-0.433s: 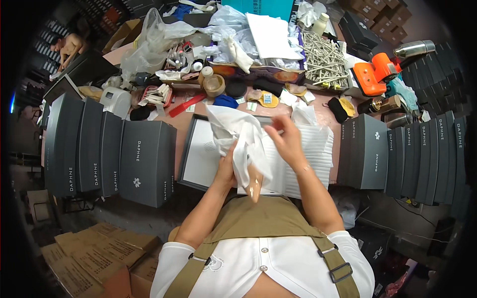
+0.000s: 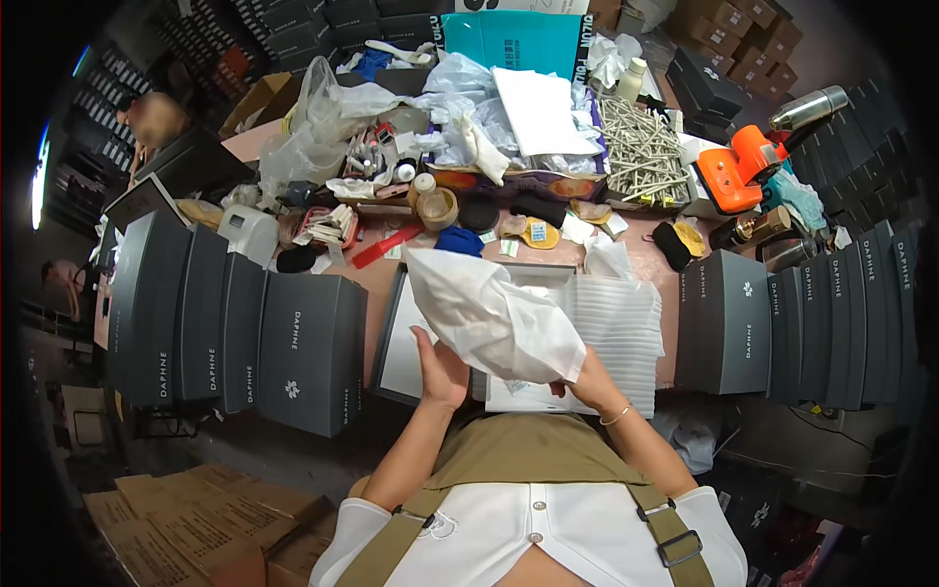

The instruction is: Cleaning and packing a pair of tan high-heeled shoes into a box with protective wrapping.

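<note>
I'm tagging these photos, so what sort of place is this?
Probably a packing workshop: grey boxes line both sides, brown cartons lie lower left, and the right hand holds white wrapping.

- A pinkish table [image 2: 641, 240] is carrying everything here.
- Near, in the middle, an open grey shoebox [image 2: 385, 338] is lying on it.
- Dark grey shoeboxes are standing in rows at left [image 2: 315, 357] and right [image 2: 722, 328].
- Beyond the open box, a red comb-like tool [image 2: 385, 247] and a bunched blue cloth [image 2: 458, 241] are resting.
- Farther left, a white rounded device [image 2: 248, 233] is sitting.
- At the far side, a purple-edged box [image 2: 514, 184] is holding crumpled white paper [image 2: 460, 117].
</note>
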Demonstrator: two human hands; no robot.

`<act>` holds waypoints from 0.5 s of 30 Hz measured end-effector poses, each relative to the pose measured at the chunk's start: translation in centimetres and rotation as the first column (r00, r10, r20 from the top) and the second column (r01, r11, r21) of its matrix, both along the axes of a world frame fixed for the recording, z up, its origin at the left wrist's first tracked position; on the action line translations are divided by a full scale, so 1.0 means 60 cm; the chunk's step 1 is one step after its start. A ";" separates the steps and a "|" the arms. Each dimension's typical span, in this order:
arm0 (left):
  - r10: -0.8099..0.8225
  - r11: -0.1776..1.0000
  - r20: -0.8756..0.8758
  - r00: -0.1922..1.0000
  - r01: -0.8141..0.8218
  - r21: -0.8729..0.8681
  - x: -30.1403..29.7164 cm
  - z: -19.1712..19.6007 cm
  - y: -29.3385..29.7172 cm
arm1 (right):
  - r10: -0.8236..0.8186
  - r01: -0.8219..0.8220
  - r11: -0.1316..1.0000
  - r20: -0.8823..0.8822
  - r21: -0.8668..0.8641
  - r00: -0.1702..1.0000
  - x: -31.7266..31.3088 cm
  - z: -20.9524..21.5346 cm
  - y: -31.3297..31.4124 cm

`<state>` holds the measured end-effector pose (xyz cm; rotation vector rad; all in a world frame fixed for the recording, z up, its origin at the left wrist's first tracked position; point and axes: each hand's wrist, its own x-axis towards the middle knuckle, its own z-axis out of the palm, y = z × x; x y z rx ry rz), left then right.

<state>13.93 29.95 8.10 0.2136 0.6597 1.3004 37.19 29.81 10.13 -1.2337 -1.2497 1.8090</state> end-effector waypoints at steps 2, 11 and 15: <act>-0.077 0.992 0.060 0.995 0.082 -0.096 0.003 -0.008 0.017 | -0.062 0.062 0.998 0.000 -0.026 0.998 0.012 0.002 0.003; -0.186 0.980 0.113 0.976 0.192 -0.049 0.013 -0.045 0.112 | -0.165 0.159 0.986 -0.185 -0.052 0.969 0.058 -0.002 -0.003; 0.157 0.982 0.145 0.977 -0.170 0.084 -0.050 -0.034 0.181 | -0.229 0.233 0.969 -0.048 0.083 0.972 0.097 0.047 0.003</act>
